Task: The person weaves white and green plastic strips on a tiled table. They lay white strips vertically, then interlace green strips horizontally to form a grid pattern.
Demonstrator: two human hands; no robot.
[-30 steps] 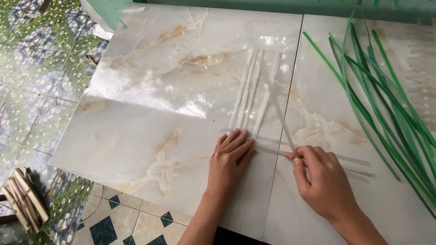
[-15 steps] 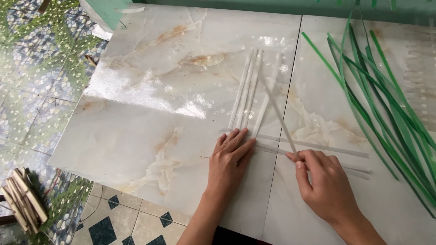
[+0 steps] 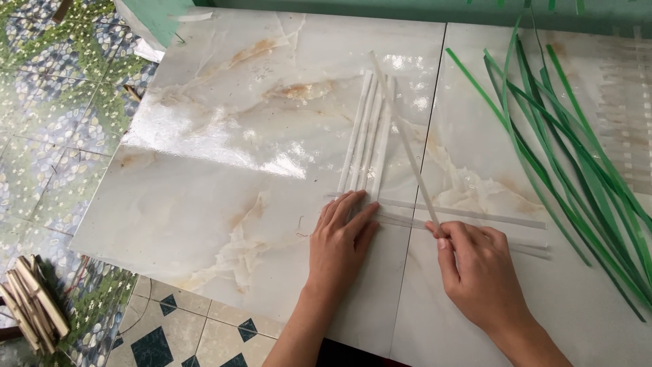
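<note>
Our left hand [image 3: 343,234] presses flat, open, on thin white paper strips [image 3: 365,132]. Right hand [image 3: 475,265] pinches 1 slanted white strip [image 3: 406,143] at its near end. We judge them light, floppy; best held near the ends.

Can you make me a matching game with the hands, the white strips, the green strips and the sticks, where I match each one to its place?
Things:
1. left hand
2. right hand
3. green strips
4. bundle of sticks

Places:
A. on the floor, bottom left
B. fanned out on the right of the marble slab
C. pressed flat on the ends of the upright white strips
D. pinching the slanted white strip

Pairs: 1-C, 2-D, 3-B, 4-A
</note>
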